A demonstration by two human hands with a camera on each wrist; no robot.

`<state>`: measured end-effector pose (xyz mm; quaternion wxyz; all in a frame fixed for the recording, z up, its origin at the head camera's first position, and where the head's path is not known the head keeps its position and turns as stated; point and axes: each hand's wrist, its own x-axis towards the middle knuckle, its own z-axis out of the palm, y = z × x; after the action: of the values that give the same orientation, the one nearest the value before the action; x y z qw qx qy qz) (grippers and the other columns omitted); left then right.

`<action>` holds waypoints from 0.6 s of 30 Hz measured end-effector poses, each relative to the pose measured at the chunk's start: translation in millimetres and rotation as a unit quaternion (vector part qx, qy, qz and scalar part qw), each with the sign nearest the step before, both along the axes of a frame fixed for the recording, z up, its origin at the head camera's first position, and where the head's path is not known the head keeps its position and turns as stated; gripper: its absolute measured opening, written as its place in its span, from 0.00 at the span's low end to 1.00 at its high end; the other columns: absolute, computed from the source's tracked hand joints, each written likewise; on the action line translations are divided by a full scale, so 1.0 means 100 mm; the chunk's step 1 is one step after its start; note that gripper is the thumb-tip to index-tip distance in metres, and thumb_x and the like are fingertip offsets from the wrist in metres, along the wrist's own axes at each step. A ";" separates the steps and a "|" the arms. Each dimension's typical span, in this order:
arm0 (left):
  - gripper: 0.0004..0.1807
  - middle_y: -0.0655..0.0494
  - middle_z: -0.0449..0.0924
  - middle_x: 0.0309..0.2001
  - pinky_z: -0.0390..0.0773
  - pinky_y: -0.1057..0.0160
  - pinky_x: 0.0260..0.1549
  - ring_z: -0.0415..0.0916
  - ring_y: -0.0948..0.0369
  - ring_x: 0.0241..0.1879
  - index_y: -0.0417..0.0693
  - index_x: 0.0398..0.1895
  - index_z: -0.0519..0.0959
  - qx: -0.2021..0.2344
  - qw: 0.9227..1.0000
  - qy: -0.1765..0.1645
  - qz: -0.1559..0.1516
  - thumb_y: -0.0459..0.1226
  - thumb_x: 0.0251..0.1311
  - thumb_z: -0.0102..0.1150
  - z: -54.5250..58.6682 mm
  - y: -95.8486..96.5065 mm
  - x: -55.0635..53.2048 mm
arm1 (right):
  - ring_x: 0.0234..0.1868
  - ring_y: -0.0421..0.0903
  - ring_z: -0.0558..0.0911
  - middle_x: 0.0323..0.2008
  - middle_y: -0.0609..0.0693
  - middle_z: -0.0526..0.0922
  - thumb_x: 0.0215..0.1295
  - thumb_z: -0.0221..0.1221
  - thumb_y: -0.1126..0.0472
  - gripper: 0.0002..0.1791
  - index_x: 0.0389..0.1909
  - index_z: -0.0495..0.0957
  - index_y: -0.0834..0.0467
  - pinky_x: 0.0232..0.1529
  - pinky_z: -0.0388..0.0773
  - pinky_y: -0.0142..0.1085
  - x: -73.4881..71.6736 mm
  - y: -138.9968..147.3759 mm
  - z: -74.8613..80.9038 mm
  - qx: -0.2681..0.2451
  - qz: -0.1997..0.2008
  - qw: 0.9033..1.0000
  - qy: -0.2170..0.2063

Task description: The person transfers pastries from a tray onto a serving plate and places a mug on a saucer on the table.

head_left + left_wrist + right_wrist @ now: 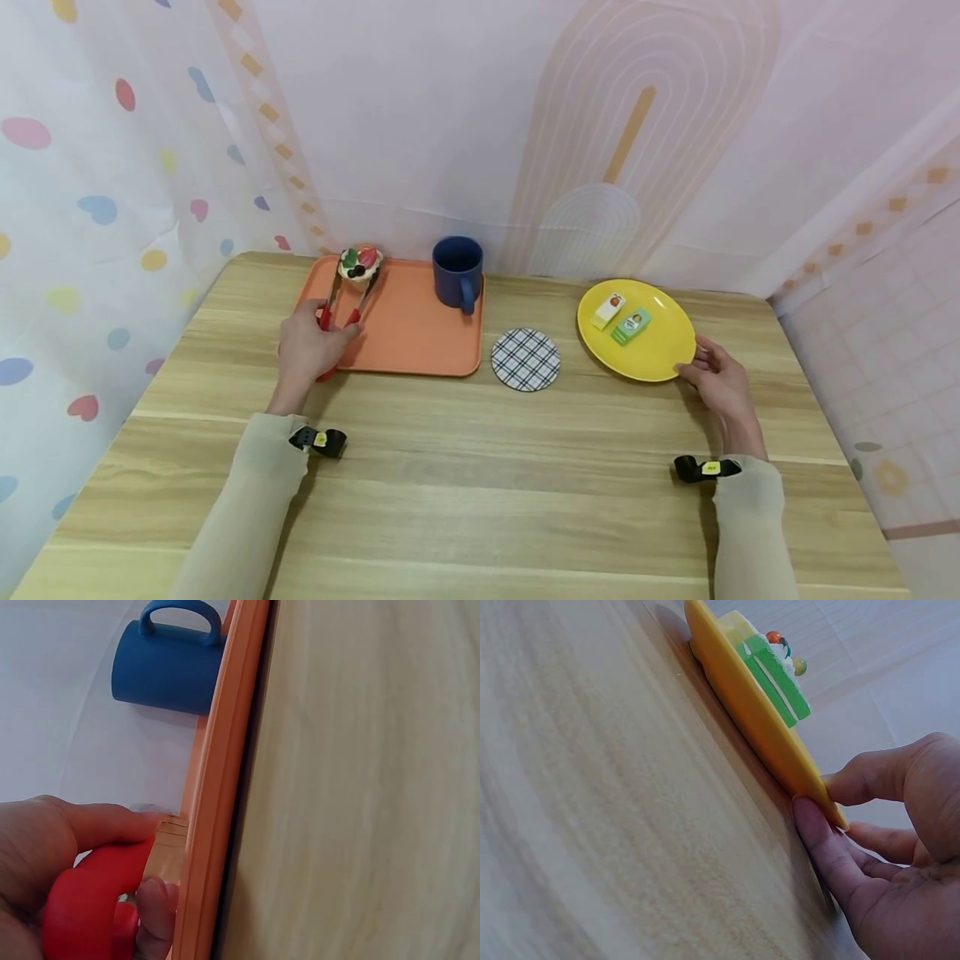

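Note:
My left hand (pixel 309 346) grips red-handled tongs (pixel 86 904) over the left part of an orange tray (pixel 412 346). The tongs' two arms straddle a fruit-topped tart (pixel 360 268) at the tray's back left corner. My right hand (pixel 716 379) pinches the near right rim of a yellow plate (pixel 652 362), thumb and fingers on opposite faces in the right wrist view. On that plate lie a white-and-yellow cake slice (pixel 608 311) and a green cake slice (pixel 784 686).
A dark blue mug (pixel 452 275) stands at the tray's back right, handle toward me. Between tray and plate lies a round checked coaster (pixel 526 360). The wooden table (pixel 480 483) meets a patterned cloth backdrop (pixel 420 125) at its far edge.

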<state>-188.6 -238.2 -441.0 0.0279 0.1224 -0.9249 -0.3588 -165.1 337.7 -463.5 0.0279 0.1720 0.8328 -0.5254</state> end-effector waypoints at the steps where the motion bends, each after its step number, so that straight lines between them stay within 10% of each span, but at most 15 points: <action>1: 0.42 0.41 0.79 0.38 0.70 0.60 0.27 0.76 0.49 0.34 0.35 0.71 0.66 -0.002 1.000 0.000 0.000 0.52 0.62 0.68 0.00 0.00 0.00 | 0.44 0.25 0.74 0.63 0.54 0.72 0.70 0.62 0.63 0.42 0.81 0.54 0.58 0.43 0.76 0.18 0.00 0.00 0.00 -0.001 -0.001 1.000 0.001; 18: 0.40 0.39 0.74 0.43 0.70 0.60 0.25 0.72 0.49 0.35 0.36 0.70 0.66 0.007 1.000 0.003 -0.004 0.50 0.64 0.67 0.04 0.01 0.03 | 0.43 0.23 0.74 0.64 0.56 0.72 0.70 0.62 0.62 0.41 0.80 0.55 0.58 0.42 0.76 0.18 0.01 0.00 0.03 0.000 -0.002 1.000 0.004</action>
<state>-186.1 -237.7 -437.1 0.0279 0.1179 -0.9227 -0.3661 -164.4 337.3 -460.7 0.0236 0.1719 0.8324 -0.5262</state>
